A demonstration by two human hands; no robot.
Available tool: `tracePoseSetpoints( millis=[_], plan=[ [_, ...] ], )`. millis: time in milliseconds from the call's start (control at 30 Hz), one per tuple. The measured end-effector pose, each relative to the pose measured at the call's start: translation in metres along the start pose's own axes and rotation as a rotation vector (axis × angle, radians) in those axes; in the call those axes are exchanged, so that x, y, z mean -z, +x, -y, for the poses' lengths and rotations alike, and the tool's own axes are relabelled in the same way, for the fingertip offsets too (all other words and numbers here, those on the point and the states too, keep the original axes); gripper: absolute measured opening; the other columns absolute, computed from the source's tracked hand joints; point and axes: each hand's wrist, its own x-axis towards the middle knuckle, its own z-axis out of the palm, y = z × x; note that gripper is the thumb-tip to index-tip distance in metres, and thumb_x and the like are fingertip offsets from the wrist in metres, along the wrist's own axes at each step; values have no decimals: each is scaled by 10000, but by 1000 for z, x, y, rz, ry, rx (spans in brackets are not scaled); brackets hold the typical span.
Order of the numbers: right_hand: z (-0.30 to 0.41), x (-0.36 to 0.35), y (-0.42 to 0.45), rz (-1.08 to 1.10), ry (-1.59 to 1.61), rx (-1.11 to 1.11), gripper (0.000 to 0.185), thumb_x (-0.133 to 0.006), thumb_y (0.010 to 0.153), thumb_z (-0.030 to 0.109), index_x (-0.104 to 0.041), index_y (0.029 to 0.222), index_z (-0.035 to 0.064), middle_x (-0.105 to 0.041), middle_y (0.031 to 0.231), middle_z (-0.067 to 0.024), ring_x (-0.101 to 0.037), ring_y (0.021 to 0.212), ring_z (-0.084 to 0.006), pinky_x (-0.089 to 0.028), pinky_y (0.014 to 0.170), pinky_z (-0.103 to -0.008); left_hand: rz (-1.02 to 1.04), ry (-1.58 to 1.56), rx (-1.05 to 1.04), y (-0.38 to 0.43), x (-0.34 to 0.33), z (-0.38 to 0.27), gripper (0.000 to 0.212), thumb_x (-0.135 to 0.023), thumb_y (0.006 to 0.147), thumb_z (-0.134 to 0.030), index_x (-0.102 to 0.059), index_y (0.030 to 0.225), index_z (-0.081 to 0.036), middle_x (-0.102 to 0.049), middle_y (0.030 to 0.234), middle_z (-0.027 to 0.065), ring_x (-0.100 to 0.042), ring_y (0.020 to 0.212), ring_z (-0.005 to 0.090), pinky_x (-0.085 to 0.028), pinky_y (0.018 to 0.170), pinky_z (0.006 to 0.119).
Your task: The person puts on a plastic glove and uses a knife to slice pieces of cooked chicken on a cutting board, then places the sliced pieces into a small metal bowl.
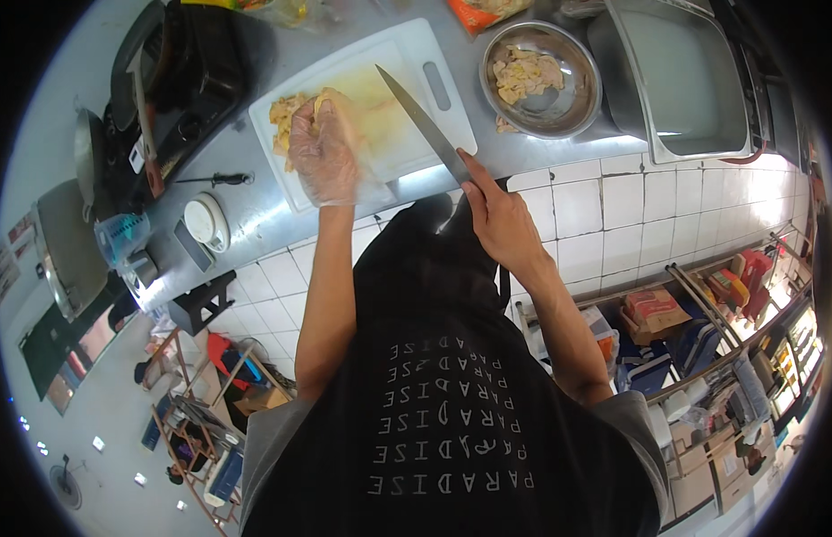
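Note:
My left hand [325,154], in a clear plastic glove, is closed on a piece of raw, yellowish meat [332,97] over the left part of a white cutting board [449,127]. More meat pieces [281,117] lie beside it at the board's left end. My bare right hand [500,218] holds a long kitchen knife [422,124] at the board's right edge, its blade pointing up and left across the board; the handle is hidden in the hand. A steel bowl [583,104] with cut meat [526,75] stands right of the board.
A deep steel container [688,87] stands far right on the steel counter [254,221]. Left are a kitchen scale [204,221], a sharpening steel [231,179] and a black stove [201,87] with pans. A small meat scrap [504,125] lies by the bowl.

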Motion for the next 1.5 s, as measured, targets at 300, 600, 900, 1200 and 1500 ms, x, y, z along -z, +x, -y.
tracePoseSetpoints(
  millis=[300,600,900,1200,1500],
  plan=[
    [12,2,-20,-65,167,-16,491,-513,1055,160,-446,1542,163,-624,669,-284,-633,656,-505,-497,632,-572,337,38,89,15,14,-64,262,-695,1019,-219,-666,1143,9,-701,1042,65,-631,903,96,-524,793,253],
    [9,9,-23,-70,142,-55,542,-492,1065,153,-360,1589,189,-637,702,-294,-625,690,-531,-470,652,-592,171,359,53,10,12,58,254,-726,969,-240,-690,1090,-21,-737,950,128,-701,883,198,-545,770,314],
    [-2,3,-19,65,-154,82,645,-488,1032,91,-296,1624,259,-657,769,-293,-636,714,-515,-499,679,-604,-31,809,-264,-20,-7,64,223,-738,903,-227,-735,1066,-75,-732,977,170,-712,891,362,-570,782,439],
    [-1,24,-1,263,-486,-2,787,-516,970,28,-231,1645,315,-652,729,-230,-671,681,-456,-538,655,-569,4,825,-265,-43,-26,71,271,-717,890,-279,-760,1120,-142,-679,1013,126,-611,1080,337,-465,953,550],
    [3,27,-3,277,-722,-22,912,-530,900,-40,-186,1655,338,-653,711,-198,-685,651,-425,-557,638,-547,89,714,-150,-46,-46,64,244,-746,871,-206,-789,1105,-151,-699,934,111,-626,955,312,-499,881,505]
  ],
)
